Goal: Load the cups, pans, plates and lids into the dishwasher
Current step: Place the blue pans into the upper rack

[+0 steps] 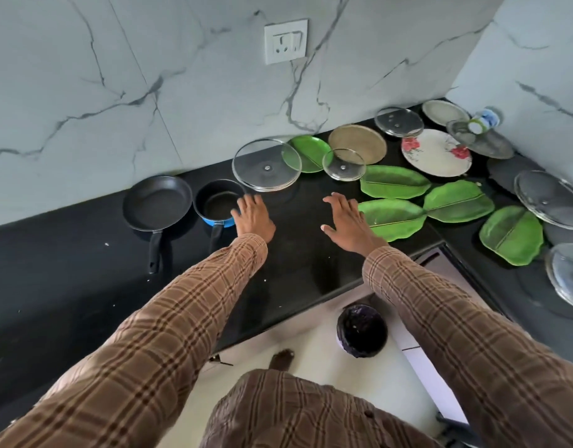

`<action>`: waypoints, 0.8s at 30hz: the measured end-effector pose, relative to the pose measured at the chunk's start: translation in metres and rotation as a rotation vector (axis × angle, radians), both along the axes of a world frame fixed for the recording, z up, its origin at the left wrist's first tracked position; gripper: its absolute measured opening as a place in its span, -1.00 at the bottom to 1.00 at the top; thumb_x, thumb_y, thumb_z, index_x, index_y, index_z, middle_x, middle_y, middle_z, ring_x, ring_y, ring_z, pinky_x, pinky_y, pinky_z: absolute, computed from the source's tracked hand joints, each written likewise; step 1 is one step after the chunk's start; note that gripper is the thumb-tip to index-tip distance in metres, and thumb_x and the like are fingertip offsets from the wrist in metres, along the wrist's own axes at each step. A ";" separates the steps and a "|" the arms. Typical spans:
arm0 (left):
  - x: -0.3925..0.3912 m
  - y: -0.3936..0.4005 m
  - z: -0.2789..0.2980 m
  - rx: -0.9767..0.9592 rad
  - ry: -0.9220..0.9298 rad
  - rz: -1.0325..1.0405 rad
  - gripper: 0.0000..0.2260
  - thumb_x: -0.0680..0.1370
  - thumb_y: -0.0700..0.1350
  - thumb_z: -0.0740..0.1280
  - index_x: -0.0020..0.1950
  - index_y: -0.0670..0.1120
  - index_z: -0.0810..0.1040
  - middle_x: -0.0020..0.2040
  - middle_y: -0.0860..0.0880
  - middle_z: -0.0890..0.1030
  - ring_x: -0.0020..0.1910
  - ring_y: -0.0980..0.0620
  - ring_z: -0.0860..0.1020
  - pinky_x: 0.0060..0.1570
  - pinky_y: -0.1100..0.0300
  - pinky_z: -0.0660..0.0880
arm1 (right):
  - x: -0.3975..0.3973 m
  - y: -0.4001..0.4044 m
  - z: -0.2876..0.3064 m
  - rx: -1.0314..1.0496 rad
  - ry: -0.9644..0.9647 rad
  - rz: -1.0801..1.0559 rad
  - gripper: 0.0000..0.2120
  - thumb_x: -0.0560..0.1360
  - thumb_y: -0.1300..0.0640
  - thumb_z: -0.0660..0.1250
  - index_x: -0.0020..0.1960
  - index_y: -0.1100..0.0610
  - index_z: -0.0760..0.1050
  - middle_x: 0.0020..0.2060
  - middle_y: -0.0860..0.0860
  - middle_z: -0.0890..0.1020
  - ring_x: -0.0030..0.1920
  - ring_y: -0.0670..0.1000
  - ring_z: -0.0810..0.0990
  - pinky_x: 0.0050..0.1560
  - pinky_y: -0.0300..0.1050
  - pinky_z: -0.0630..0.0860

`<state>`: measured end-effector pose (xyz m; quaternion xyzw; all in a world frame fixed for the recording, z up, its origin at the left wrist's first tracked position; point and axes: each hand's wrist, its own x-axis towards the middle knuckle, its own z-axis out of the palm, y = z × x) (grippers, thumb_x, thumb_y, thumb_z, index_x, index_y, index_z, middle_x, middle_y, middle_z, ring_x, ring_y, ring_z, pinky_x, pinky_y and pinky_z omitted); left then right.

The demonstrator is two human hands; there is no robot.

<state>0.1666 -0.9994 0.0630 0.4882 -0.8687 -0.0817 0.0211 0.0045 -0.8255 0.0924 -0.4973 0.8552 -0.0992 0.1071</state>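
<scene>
Reaching over the black counter (298, 253), your left hand (254, 216) is spread beside the small blue saucepan (217, 205) and your right hand (346, 218) lies flat by a green leaf-shaped plate (391, 216). Expect the pan to be light and rigid; take its handle. Glass lids (267, 164) look slippery and fragile. No dishwasher shows.

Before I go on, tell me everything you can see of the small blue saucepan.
The blue saucepan is small and round, with a blue outer wall, a dark non-stick-looking inside and a black handle pointing toward the person. It looks empty and stands upright on the black counter, just right of the frying pan, near the front of a large glass lid. The left hand, fingers straight, is at its right rim; contact is unclear.
</scene>
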 end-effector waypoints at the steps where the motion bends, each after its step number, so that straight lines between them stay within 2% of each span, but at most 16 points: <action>1: 0.005 -0.009 -0.004 0.003 -0.019 0.028 -0.46 0.47 -0.06 0.43 0.39 -0.13 0.34 0.34 -0.16 0.41 0.35 -0.19 0.38 0.28 -0.17 0.37 | 0.001 -0.009 -0.002 0.004 0.002 0.009 -0.34 0.52 -0.03 0.43 0.50 0.01 0.17 0.51 0.03 0.21 0.41 0.20 0.28 0.29 0.28 0.43; 4: 0.016 -0.032 -0.012 0.000 -0.037 0.078 -0.47 0.49 -0.06 0.40 0.41 -0.14 0.34 0.34 -0.16 0.42 0.35 -0.20 0.38 0.26 -0.16 0.37 | 0.001 -0.030 -0.005 0.019 0.004 0.021 -0.33 0.52 -0.04 0.43 0.51 0.01 0.17 0.50 0.03 0.23 0.40 0.20 0.28 0.31 0.29 0.42; 9: 0.030 -0.067 -0.017 -0.026 0.061 0.189 -0.57 0.60 0.06 0.25 0.40 -0.14 0.40 0.34 -0.16 0.45 0.34 -0.20 0.39 0.27 -0.20 0.34 | 0.001 -0.057 -0.008 0.044 0.020 0.051 -0.34 0.53 -0.03 0.42 0.50 0.02 0.18 0.47 0.03 0.25 0.39 0.20 0.29 0.29 0.32 0.42; 12: 0.044 -0.088 -0.015 -0.070 0.107 0.256 -0.69 0.64 -0.06 0.18 0.35 -0.15 0.42 0.29 -0.16 0.49 0.29 -0.21 0.43 0.26 -0.23 0.35 | 0.006 -0.080 -0.006 0.027 0.027 0.091 -0.36 0.53 -0.03 0.42 0.49 0.03 0.19 0.44 0.03 0.28 0.37 0.19 0.30 0.28 0.31 0.43; 14: 0.058 -0.103 -0.016 -0.084 0.111 0.284 -0.70 0.62 -0.17 0.16 0.35 -0.15 0.41 0.28 -0.16 0.48 0.27 -0.20 0.44 0.24 -0.22 0.36 | 0.016 -0.100 -0.004 0.018 0.022 0.130 -0.39 0.53 -0.02 0.41 0.46 0.03 0.20 0.41 0.04 0.30 0.34 0.20 0.31 0.27 0.32 0.43; 16: 0.073 -0.116 -0.020 -0.072 0.091 0.324 -0.66 0.58 -0.21 0.20 0.37 -0.15 0.39 0.28 -0.16 0.48 0.27 -0.19 0.44 0.24 -0.19 0.38 | 0.026 -0.118 -0.002 0.010 0.029 0.170 -0.40 0.53 -0.03 0.41 0.46 0.04 0.21 0.39 0.06 0.32 0.33 0.21 0.32 0.26 0.32 0.43; 19: 0.094 -0.138 -0.029 -0.022 0.033 0.390 -0.59 0.57 -0.15 0.34 0.40 -0.16 0.39 0.32 -0.15 0.49 0.33 -0.18 0.43 0.26 -0.16 0.39 | 0.035 -0.135 -0.002 -0.005 0.030 0.227 -0.41 0.54 -0.02 0.41 0.46 0.05 0.22 0.40 0.05 0.32 0.34 0.20 0.32 0.25 0.29 0.43; 22: 0.114 -0.157 -0.037 0.075 -0.104 0.394 -0.50 0.55 -0.09 0.43 0.46 -0.14 0.39 0.38 -0.15 0.48 0.39 -0.17 0.42 0.32 -0.15 0.37 | 0.031 -0.139 -0.004 0.004 0.038 0.237 -0.42 0.54 -0.02 0.41 0.45 0.05 0.24 0.38 0.06 0.33 0.33 0.20 0.33 0.24 0.29 0.44; 24: 0.123 -0.162 -0.039 0.090 -0.225 0.350 -0.53 0.55 -0.10 0.45 0.43 -0.12 0.46 0.35 -0.13 0.52 0.37 -0.14 0.47 0.33 -0.13 0.37 | 0.023 -0.138 -0.007 0.028 0.050 0.228 -0.43 0.54 -0.03 0.41 0.44 0.05 0.24 0.36 0.06 0.34 0.31 0.19 0.34 0.24 0.30 0.45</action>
